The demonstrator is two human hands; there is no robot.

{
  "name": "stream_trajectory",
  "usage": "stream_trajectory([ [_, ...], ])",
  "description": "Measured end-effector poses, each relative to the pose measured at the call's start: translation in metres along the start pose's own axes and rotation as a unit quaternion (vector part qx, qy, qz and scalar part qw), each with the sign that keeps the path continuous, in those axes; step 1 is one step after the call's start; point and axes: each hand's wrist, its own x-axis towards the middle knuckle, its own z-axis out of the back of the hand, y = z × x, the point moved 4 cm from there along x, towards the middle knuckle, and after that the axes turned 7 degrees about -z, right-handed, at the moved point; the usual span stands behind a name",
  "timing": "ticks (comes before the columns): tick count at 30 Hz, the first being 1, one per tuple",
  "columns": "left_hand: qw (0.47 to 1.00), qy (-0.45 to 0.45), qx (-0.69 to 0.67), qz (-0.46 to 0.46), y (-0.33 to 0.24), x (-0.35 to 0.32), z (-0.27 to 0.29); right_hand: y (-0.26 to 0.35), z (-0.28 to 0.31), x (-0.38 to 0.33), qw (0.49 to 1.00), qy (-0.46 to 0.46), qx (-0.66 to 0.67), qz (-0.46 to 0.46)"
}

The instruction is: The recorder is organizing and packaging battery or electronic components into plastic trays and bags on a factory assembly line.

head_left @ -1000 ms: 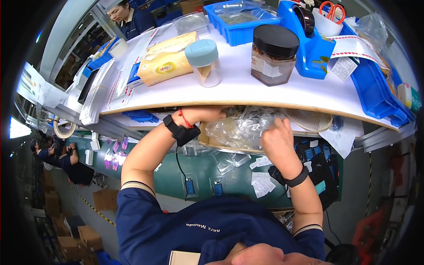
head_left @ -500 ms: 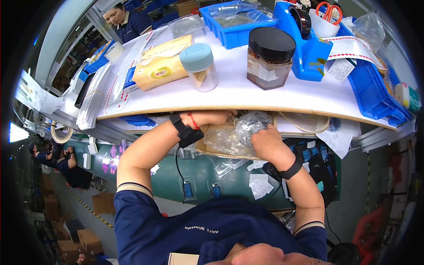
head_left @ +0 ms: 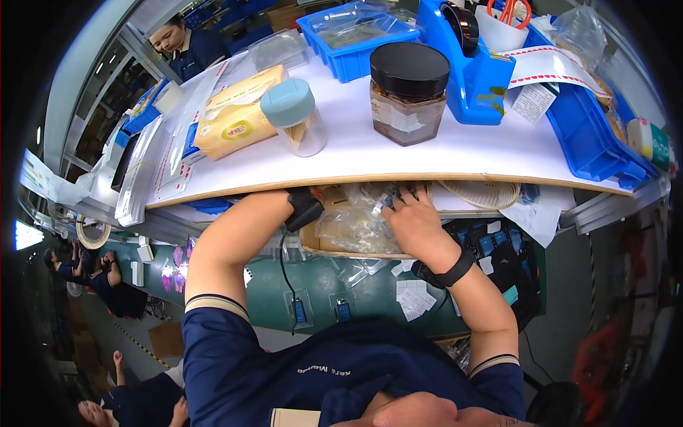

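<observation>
Hands worked out of sight under the desk edge

The right hand (head_left: 416,226) is pressed on clear plastic bags (head_left: 356,224) in a shallow box (head_left: 334,245), fingers spread, no grip evident; the left hand is hidden beyond its wristband (head_left: 304,208), its state untellable. Blind rummaging could spill bags; the jars (head_left: 407,92) above could be jolted. Both hands are pushed deeper than a second ago.
</observation>
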Motion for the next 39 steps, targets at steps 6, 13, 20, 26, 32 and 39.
stream_trajectory([
  [6,0.999,0.036,0.018,0.015,0.003,-0.01,0.02,0.001,-0.002,0.001,0.999,0.03,-0.002,-0.01],
  [13,0.995,0.083,0.04,0.029,-0.019,-0.009,0.025,-0.002,0.001,-0.001,1.0,0.026,0.014,-0.006],
  [20,0.978,-0.164,0.13,-0.016,-0.003,0.006,0.011,0.0,-0.001,0.0,1.0,0.009,0.015,-0.004],
  [26,0.958,-0.263,0.117,-0.014,0.007,0.011,0.015,-0.001,-0.002,0.0,0.999,0.025,0.021,-0.004],
  [32,0.961,-0.262,0.081,0.018,0.007,0.022,0.011,-0.002,-0.003,-0.001,0.999,0.018,0.036,-0.009],
  [39,0.962,-0.263,0.035,0.059,0.014,0.013,0.012,-0.002,-0.001,-0.003,0.999,0.005,0.052,-0.007],
])
